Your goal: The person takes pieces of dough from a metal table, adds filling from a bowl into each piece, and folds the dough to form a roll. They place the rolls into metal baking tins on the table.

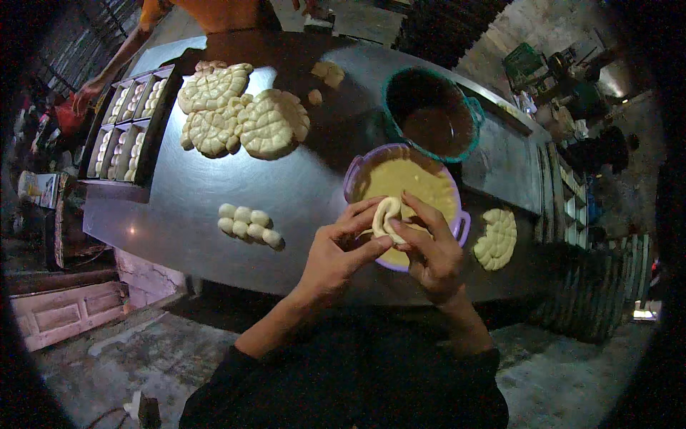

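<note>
A pale piece of dough (386,218), bent into a curved fold, is held up between my two hands. My left hand (341,243) closes on its left side with thumb and fingers. From the other side, my right hand (432,247) pinches it. Directly beneath is a purple basin (351,175) holding a yellowish filling (414,179), partly hidden by my hands. Left of my hands, several small dough balls (248,224) sit together in two rows on the metal table (171,207). Right of the basin lies a flat dough round (496,239) scored into pieces.
A teal basin (387,100) stands behind the purple one. Several scored dough rounds (271,125) lie at the far left, beside a compartmented tray (107,129) of dough balls. Small dough lumps (329,74) lie farther back. Across the table, another person's arm (118,64) reaches past the tray.
</note>
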A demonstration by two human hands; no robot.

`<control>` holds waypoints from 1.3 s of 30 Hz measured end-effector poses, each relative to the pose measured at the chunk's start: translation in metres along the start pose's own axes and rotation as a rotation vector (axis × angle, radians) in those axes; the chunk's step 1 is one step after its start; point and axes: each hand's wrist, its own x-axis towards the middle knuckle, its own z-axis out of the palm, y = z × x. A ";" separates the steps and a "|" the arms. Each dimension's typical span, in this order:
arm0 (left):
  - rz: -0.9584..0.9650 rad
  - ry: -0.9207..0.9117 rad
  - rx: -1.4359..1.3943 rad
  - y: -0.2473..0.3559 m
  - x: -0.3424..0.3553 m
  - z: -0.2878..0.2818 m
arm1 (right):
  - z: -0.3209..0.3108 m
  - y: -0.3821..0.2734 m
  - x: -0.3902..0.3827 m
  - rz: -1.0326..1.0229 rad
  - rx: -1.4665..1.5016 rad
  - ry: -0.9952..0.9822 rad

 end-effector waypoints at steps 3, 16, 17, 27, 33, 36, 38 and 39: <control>0.068 0.006 0.117 -0.013 -0.023 0.030 | -0.013 -0.001 -0.030 -0.027 0.187 0.090; 0.057 0.164 0.418 -0.042 -0.105 0.106 | -0.075 -0.047 -0.113 -0.177 0.313 -0.176; 0.058 0.168 0.423 -0.040 -0.110 0.109 | -0.078 -0.047 -0.114 -0.124 0.331 -0.210; 0.179 0.049 0.326 -0.043 -0.134 0.068 | -0.033 -0.059 -0.102 0.190 0.626 -0.134; -0.086 0.206 0.083 -0.055 -0.131 -0.002 | 0.026 -0.075 -0.069 -0.052 0.321 -0.302; -0.196 0.208 -0.021 -0.065 -0.136 -0.050 | 0.063 -0.071 -0.037 -0.189 0.095 -0.325; -0.117 0.229 0.008 -0.073 -0.138 -0.068 | 0.095 -0.075 -0.023 -0.181 0.077 -0.303; -0.037 0.323 0.065 -0.077 -0.137 -0.079 | 0.111 -0.077 -0.017 -0.150 0.091 -0.290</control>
